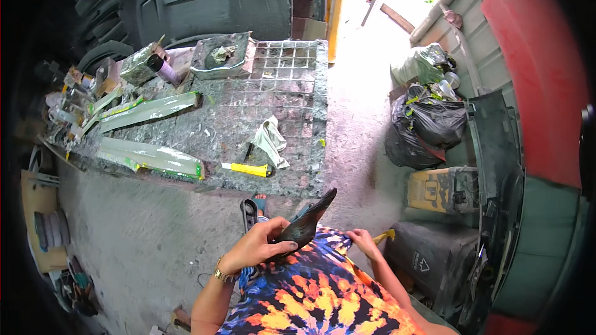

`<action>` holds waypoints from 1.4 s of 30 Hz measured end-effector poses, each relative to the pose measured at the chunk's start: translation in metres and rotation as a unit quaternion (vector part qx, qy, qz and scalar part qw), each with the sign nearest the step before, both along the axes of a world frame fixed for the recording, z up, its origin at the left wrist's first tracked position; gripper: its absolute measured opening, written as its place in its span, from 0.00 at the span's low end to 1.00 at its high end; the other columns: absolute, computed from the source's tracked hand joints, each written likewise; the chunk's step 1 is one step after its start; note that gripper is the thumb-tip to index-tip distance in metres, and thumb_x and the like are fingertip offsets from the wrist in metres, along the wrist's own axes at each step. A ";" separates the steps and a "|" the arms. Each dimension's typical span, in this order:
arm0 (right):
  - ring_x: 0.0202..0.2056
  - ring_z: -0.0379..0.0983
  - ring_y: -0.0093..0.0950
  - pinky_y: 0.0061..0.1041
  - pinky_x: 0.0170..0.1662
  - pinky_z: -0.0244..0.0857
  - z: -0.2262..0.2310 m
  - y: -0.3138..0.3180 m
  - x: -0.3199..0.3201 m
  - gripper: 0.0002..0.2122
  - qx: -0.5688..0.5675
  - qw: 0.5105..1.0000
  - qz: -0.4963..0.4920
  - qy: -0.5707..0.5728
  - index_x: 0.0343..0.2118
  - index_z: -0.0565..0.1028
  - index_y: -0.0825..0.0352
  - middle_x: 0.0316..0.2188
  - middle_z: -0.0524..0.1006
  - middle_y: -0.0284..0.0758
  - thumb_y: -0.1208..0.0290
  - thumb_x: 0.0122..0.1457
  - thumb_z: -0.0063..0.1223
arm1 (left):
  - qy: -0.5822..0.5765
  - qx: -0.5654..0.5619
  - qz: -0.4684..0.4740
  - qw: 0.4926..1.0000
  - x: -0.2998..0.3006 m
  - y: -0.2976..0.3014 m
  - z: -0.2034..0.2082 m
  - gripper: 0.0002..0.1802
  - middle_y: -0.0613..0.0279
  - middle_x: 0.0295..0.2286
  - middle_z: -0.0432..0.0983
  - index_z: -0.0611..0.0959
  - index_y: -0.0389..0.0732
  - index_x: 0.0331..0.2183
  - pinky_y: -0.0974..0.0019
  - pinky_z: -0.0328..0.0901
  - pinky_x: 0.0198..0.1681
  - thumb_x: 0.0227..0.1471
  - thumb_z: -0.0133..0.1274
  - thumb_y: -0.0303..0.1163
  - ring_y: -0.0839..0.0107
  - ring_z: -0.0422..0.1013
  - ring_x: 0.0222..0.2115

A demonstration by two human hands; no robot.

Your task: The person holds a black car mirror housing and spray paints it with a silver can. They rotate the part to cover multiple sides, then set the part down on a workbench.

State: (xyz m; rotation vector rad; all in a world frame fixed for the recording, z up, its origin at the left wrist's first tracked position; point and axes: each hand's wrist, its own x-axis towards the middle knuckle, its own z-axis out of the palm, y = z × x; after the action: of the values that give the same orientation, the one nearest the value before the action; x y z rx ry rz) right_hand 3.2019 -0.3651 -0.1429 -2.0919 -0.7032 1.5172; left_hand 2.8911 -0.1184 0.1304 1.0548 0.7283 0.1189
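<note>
My left hand is closed around a glossy black pointed part, thumb on the near side. Its narrow tip points up and away to the right; what kind of part it is cannot be made out. At my right side, my right hand pinches the edge of the tie-dye shirt. Beyond the left hand, on the worktable, lie a yellow utility knife and a crumpled whitish cloth. Two long grey trim pieces with green edges rest farther left.
The worktable has a grid top and carries a tray and a cluttered left end. To the right stand a black garbage bag, a yellow box and a dark bin. A dark car panel leans behind.
</note>
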 end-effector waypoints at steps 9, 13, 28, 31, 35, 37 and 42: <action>0.38 0.81 0.26 0.23 0.39 0.72 0.004 0.000 0.050 0.11 -0.006 0.992 -0.086 0.097 0.47 0.74 0.66 0.39 0.82 0.35 0.65 0.68 0.57 | 0.014 0.038 -0.014 0.999 0.001 -0.016 -0.003 0.16 0.67 0.33 0.80 0.76 0.33 0.43 0.73 0.66 0.38 0.59 0.64 0.29 0.84 0.70 0.34; 0.40 0.80 0.24 0.24 0.43 0.72 0.032 0.033 0.041 0.12 0.060 0.985 -0.072 0.145 0.47 0.74 0.67 0.41 0.82 0.34 0.64 0.69 0.56 | 0.018 0.013 -0.011 1.000 0.005 -0.021 0.004 0.16 0.65 0.35 0.82 0.77 0.32 0.46 0.73 0.69 0.40 0.60 0.63 0.28 0.81 0.76 0.36; 0.45 0.77 0.23 0.25 0.51 0.69 0.103 0.092 0.015 0.13 0.127 0.973 -0.001 0.190 0.48 0.76 0.67 0.44 0.81 0.32 0.64 0.68 0.56 | 0.008 0.012 0.012 1.000 -0.019 -0.040 -0.008 0.17 0.60 0.33 0.86 0.77 0.38 0.52 0.79 0.63 0.20 0.63 0.59 0.28 0.85 0.74 0.23; 0.46 0.77 0.23 0.25 0.52 0.69 0.115 0.102 0.007 0.13 0.132 0.967 0.022 0.218 0.50 0.76 0.67 0.44 0.81 0.32 0.64 0.69 0.55 | -0.001 0.013 0.027 1.000 -0.022 -0.044 -0.009 0.19 0.63 0.31 0.84 0.76 0.38 0.54 0.78 0.63 0.20 0.63 0.58 0.28 0.85 0.73 0.22; 0.47 0.78 0.23 0.27 0.54 0.70 0.145 0.116 -0.003 0.15 0.147 0.947 0.078 0.275 0.54 0.76 0.67 0.45 0.82 0.33 0.63 0.70 0.54 | 0.020 0.037 0.015 0.999 -0.022 -0.045 -0.003 0.23 0.66 0.28 0.82 0.74 0.37 0.58 0.77 0.64 0.20 0.63 0.58 0.28 0.84 0.72 0.20; 0.47 0.78 0.25 0.28 0.54 0.71 0.151 0.124 -0.006 0.17 0.144 0.937 0.091 0.305 0.55 0.75 0.68 0.46 0.82 0.34 0.62 0.71 0.53 | 0.064 0.047 -0.007 0.997 -0.018 -0.041 0.017 0.22 0.65 0.29 0.82 0.75 0.37 0.58 0.76 0.65 0.21 0.63 0.58 0.28 0.83 0.72 0.19; 0.48 0.81 0.31 0.34 0.51 0.75 0.173 0.154 -0.032 0.32 0.107 0.874 0.099 0.463 0.58 0.74 0.69 0.47 0.82 0.38 0.41 0.72 0.38 | 0.069 0.509 -0.077 0.854 -0.024 -0.033 0.016 0.21 0.59 0.39 0.79 0.78 0.41 0.53 0.60 0.68 0.42 0.56 0.58 0.28 0.61 0.78 0.35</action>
State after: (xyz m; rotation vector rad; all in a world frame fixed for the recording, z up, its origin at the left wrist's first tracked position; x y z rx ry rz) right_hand 3.1694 -0.2111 0.0297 -0.9330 -0.6519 2.1534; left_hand 2.8667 -0.1513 0.1462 2.1553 0.7016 0.3146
